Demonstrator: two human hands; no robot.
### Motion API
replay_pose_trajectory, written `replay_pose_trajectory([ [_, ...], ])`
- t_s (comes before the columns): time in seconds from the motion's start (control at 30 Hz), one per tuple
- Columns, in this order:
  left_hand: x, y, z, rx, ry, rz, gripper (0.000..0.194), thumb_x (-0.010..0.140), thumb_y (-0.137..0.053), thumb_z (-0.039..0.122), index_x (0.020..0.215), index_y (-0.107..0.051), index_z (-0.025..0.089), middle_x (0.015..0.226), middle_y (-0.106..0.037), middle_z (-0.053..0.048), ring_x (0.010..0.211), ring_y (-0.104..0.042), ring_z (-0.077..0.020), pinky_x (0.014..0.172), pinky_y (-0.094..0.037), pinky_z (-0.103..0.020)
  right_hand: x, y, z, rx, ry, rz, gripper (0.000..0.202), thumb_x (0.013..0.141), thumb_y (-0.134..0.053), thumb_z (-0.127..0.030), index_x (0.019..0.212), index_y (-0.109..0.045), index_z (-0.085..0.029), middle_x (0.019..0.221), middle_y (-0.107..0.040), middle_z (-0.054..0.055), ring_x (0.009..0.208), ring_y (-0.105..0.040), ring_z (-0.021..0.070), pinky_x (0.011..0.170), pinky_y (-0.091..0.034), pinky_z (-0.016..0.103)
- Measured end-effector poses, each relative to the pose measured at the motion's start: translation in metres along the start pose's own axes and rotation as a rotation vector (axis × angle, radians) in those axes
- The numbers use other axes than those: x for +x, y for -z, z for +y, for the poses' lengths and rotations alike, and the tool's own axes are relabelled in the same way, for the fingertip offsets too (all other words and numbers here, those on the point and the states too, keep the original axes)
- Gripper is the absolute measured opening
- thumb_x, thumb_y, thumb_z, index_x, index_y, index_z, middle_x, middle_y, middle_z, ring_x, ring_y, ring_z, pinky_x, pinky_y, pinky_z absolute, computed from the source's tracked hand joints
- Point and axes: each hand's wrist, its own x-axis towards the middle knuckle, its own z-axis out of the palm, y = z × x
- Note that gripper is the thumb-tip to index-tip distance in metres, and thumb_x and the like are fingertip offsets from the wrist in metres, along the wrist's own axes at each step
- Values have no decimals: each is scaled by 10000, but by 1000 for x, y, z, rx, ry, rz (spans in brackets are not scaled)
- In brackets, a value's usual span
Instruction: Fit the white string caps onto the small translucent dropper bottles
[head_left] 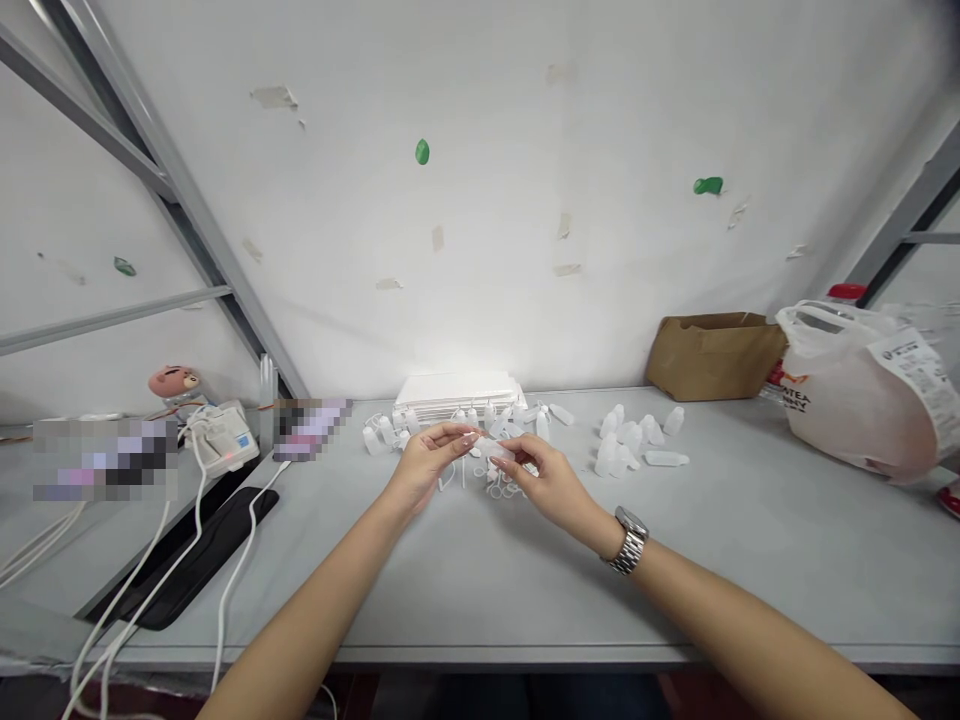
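Near the middle of the grey table [450,590], my left hand [429,462] pinches a small white piece at the end of a translucent white bottle [491,449]. My right hand [541,478] holds the body of that bottle between thumb and fingers, and a metal watch is on its wrist. Thin white rings [506,490] lie beneath the hands. Several small bottles with loops stand and lie just behind the hands. To the right is a group of similar bottles [630,438], some upright and some lying.
A white stack [457,388] is against the wall. An open cardboard box [712,355] and a plastic bag [855,390] stand at right. Two blurred devices, white cables, a power strip [225,440] and a black tray [202,560] are at left.
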Motion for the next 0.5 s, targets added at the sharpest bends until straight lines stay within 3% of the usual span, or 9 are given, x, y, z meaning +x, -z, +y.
replay_pose_trajectory([
  [0.23,-3,-4,5,166,-117,6,205,649,-682,306,787,-644,160,906,-691,-78,906,-607,-216,815,-451,-335,1,-1,3,74,-46,14,193,767,-581,-385,839,-612,-209,738,-537,19,673,-475,150,628,-384,283],
  [0.5,-2,-3,2,117,-127,-17,240,647,-683,332,825,-645,175,940,-689,-78,936,-602,-217,841,-433,-340,6,0,-6,422,-296,-169,320,738,-577,-467,739,-629,-151,665,-566,13,621,-516,120,617,-398,264],
])
